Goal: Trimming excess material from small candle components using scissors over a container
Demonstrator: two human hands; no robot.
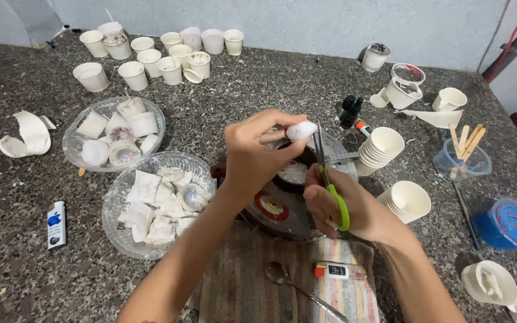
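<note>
While the left hand pinches a small white lump between thumb and fingertips, closed firmly on it, the right hand works a pair of green-handled scissors, fingers through the loops and clamped on the handles. The blades point upward and meet the lump's right side; whether they stand slightly apart or together cannot be told from this view. The step in hand appears to be trimming: the lump, likely a small moulded wax piece, is held directly above a dark round pan near the middle of the stone countertop, where white shavings already lie. The next move would seem to call for a steady pinch and a short, controlled closing of the blades close to the fingertips, with the piece kept over the pan so that the offcuts fall inside.

Below the pan, at the near edge of the countertop, lies a striped cloth bearing a metal spoon and a small lighter. Left of the pan stand two clear glass bowls: the nearer bowl holds torn white paper and pale pieces, the farther bowl holds similar moulded shapes. Toward the far left corner are grouped many small white paper cups. Right of the pan stand two stacks of empty cups, then a clear tub of wooden sticks and a blue-lidded container toward the right edge.
</note>
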